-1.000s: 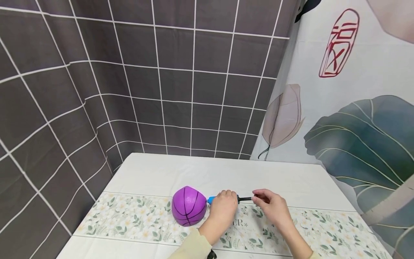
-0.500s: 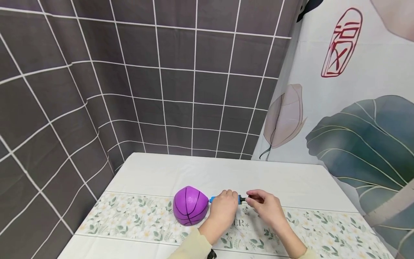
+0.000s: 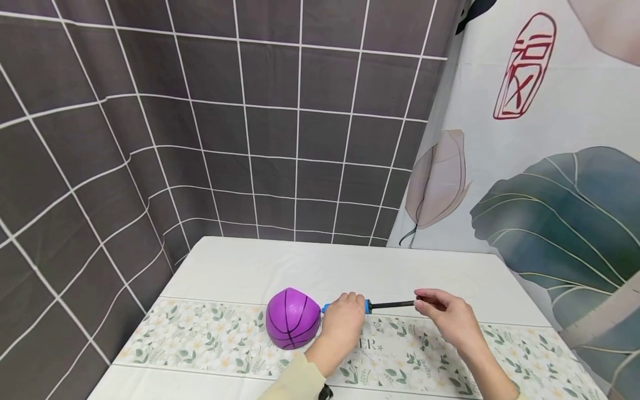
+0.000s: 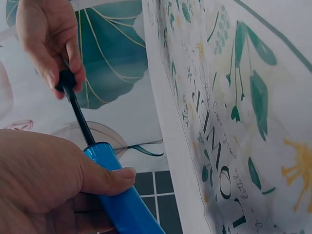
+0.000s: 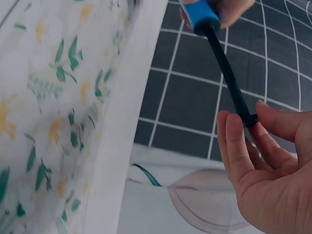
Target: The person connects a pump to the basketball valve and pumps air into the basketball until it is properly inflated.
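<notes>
A purple basketball (image 3: pixel 291 319) with black lines, partly caved in, sits on the table. From its right side runs a blue hand pump (image 4: pixel 127 207), its front end meeting the ball. My left hand (image 3: pixel 344 321) grips the pump's blue barrel, the thumb (image 4: pixel 111 180) laid along it in the left wrist view. My right hand (image 3: pixel 450 318) pinches the small black end of the pump's rod (image 5: pixel 228 73) between thumb and fingers. A long stretch of the black rod shows out of the barrel. The needle at the ball is too small to make out.
The white table (image 3: pixel 350 261) carries a cloth band with flowers, leaves and lettering. Behind it hangs a dark grey curtain (image 3: pixel 270 133) with a white grid. A white curtain with large leaf prints (image 3: pixel 560 211) hangs at the right.
The right hand first moved left, pushing the rod into the barrel, then drew back right, and more rod shows now than a second ago. Left hand and ball stay nearly still.
</notes>
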Demonstrator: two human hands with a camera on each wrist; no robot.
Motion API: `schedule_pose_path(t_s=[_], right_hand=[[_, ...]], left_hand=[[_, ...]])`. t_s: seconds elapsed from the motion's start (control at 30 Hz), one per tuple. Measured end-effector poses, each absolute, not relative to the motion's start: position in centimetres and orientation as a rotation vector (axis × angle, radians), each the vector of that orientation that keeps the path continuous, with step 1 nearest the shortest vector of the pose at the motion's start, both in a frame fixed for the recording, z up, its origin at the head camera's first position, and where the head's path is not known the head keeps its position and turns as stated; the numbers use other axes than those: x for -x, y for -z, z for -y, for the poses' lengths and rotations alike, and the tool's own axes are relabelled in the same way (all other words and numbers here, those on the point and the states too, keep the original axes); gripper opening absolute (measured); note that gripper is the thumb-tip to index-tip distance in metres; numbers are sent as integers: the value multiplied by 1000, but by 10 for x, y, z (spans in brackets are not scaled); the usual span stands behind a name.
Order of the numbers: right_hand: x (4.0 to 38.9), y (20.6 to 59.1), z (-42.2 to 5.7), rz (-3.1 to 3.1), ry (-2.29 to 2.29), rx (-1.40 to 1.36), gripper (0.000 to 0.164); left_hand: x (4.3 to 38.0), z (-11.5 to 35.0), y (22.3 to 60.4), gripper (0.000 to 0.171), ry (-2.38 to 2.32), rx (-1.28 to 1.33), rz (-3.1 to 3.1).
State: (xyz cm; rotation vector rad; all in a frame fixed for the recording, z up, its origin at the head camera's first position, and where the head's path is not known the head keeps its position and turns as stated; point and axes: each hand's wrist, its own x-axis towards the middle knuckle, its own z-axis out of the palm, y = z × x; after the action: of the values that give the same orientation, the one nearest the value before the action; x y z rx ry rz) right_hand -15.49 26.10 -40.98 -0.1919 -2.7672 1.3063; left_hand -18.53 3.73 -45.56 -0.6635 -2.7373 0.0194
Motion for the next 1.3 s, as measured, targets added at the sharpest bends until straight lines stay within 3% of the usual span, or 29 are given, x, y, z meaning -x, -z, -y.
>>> schedule_pose_path(t_s=[0.2, 1.0, 1.3], right_hand=[[155, 409, -268, 2759, -1314, 216, 46], [172, 447, -192, 2660, -1220, 19, 19], [169, 444, -202, 2679, -1316, 97, 23]], left_hand=[[185, -37, 456, 19, -41, 665, 2714], [184, -43, 459, 12, -130, 633, 2617], [182, -40, 455, 12, -76, 643, 2701]])
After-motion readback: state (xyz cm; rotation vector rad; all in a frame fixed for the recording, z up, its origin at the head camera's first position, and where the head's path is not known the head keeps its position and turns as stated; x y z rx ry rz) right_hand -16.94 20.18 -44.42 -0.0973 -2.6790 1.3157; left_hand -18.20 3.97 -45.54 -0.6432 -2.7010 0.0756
